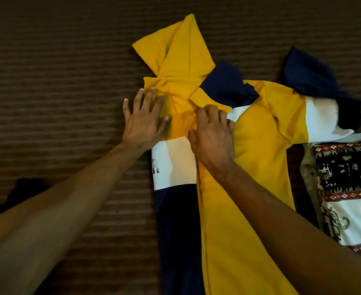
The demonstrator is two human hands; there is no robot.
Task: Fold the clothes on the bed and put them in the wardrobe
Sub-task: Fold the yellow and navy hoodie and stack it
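Pressing hoodie (249,167) — hem cut off below frame.

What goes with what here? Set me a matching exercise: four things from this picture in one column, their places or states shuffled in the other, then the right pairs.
Things:
1. left hand
2. right hand
3. hood
4. elephant-print cloth

Places or states:
A. lies at the right edge of the bed
B. points away from the person, at the hoodie's far end
C. flat, fingers spread, on the hoodie's left edge
D. fingers curled, on the yellow chest

Pairs: 1-C, 2-D, 3-B, 4-A
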